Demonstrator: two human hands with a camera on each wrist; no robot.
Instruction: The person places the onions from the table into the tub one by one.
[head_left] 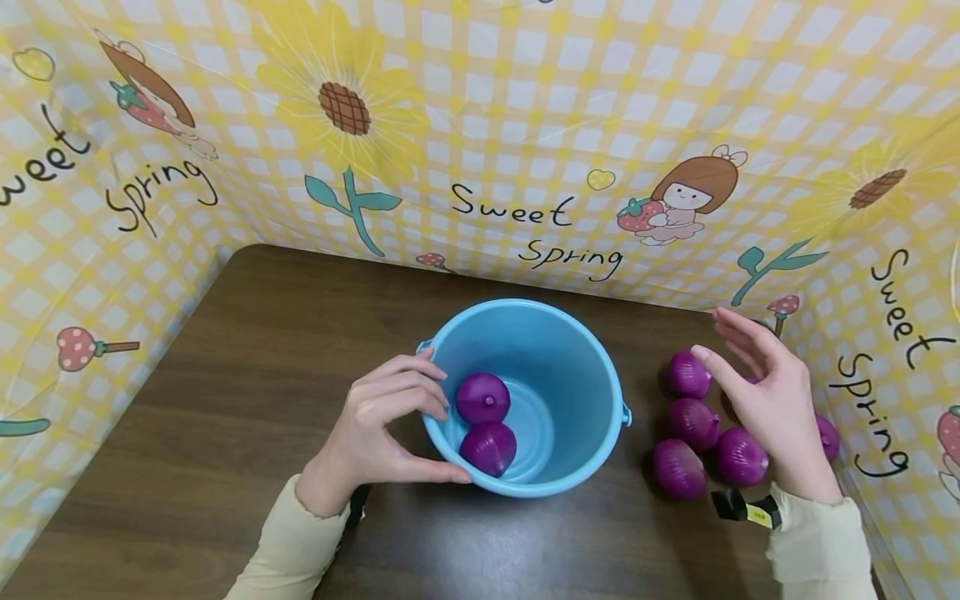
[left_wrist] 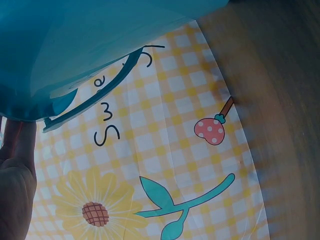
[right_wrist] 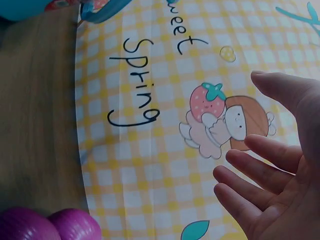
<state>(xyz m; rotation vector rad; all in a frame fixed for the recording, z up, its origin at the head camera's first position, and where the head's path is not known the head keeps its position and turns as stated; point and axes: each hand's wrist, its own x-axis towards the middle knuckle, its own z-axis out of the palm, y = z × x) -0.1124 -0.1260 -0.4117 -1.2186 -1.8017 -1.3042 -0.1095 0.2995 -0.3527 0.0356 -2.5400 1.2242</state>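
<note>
A light blue bucket [head_left: 562,350] stands upright on the table, with two purple onions [head_left: 483,398] against its left inner wall. My left hand [head_left: 382,417] grips the bucket's left rim, the thumb along the near edge and the fingers farther back. In the left wrist view the bucket's side [left_wrist: 60,45] fills the upper left, and most of that hand is out of sight. To the right, my right hand [head_left: 772,408] hovers over several loose purple onions [head_left: 694,423], fingers spread and holding nothing. It partly covers some of them. The right wrist view shows its bare fingers [right_wrist: 250,187].
The dark wooden table [head_left: 225,417] is bordered at the back and sides by a yellow checked cloth [head_left: 525,108] printed with flowers and words. The onions at the right lie close to the cloth. The bucket's handle lug [head_left: 627,414] sticks out on its right side.
</note>
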